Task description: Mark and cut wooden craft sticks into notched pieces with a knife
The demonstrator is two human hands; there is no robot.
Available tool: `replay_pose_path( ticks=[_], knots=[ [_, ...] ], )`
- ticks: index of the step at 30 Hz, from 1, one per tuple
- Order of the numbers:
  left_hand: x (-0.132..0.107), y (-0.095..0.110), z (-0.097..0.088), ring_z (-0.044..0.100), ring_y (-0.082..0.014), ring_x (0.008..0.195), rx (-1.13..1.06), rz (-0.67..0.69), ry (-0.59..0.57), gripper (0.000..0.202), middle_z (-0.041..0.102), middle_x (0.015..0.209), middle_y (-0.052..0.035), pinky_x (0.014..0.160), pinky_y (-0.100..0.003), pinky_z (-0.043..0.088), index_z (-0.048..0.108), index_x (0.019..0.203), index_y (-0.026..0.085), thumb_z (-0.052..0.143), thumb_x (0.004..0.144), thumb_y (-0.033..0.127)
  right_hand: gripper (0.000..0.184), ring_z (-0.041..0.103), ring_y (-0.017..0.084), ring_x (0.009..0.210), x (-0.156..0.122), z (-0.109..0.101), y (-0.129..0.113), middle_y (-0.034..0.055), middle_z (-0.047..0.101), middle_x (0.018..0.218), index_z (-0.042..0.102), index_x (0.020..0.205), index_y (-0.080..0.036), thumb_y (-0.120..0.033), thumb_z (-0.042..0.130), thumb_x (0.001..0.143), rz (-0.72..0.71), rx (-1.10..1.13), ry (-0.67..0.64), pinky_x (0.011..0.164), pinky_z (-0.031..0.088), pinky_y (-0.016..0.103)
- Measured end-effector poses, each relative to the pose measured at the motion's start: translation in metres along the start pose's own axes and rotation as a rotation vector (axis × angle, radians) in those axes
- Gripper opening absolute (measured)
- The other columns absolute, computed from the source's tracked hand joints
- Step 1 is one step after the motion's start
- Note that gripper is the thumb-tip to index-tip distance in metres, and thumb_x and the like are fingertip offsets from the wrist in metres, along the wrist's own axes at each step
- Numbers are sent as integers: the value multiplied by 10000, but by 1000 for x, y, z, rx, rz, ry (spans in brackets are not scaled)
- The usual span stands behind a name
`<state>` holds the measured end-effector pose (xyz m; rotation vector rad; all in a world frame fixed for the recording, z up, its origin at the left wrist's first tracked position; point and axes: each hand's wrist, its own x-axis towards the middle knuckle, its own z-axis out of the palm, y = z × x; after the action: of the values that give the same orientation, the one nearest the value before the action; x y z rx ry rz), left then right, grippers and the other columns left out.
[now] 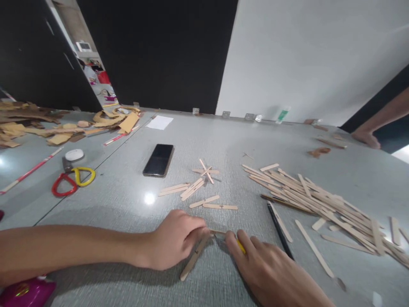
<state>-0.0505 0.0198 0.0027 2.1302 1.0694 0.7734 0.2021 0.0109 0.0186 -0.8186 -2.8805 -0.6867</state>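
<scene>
While my left hand pins a craft stick flat at six o'clock, my right hand pinches what may be a yellow cutter against it; pressing steadily should keep it from skidding. Bare tabletop lies toward ten; the stick pile crowds two o'clock.

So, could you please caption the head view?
Left hand and right hand pinch flat pale wooden craft sticks on grey table.

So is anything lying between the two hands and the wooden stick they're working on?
Nothing visible. The left hand already presses on the wooden stick, and the right hand, holding a yellow tool, meets it at the stick's upper end. The black pen lies off to the right.
</scene>
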Motion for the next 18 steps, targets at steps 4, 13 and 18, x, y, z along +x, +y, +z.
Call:
replay_pose_path(
  ticks=[4,13,18],
  knots=[
    [1,1,-1,218,-95,543,14,-9,-9,373,299,576,84,555,-254,194,354,680,191,449,1040,189,323,650,225,504,-1,9,8,35,648,818,506,1109,-168,3,443,842,-47,58,-26,445,508,362],
    [0,2,-1,246,-85,524,6,-9,-16,362,313,573,83,541,-240,207,364,670,189,457,1020,174,254,630,192,600,7,8,27,42,678,861,503,1063,-203,-37,394,905,-95,76,-9,531,466,309],
    [1,3,-1,232,-87,531,-1,-9,1,381,311,571,84,541,-237,207,359,673,188,445,1044,203,349,661,228,576,4,3,5,48,661,809,554,1063,-178,16,452,791,26,10,7,468,470,331]
  ],
)
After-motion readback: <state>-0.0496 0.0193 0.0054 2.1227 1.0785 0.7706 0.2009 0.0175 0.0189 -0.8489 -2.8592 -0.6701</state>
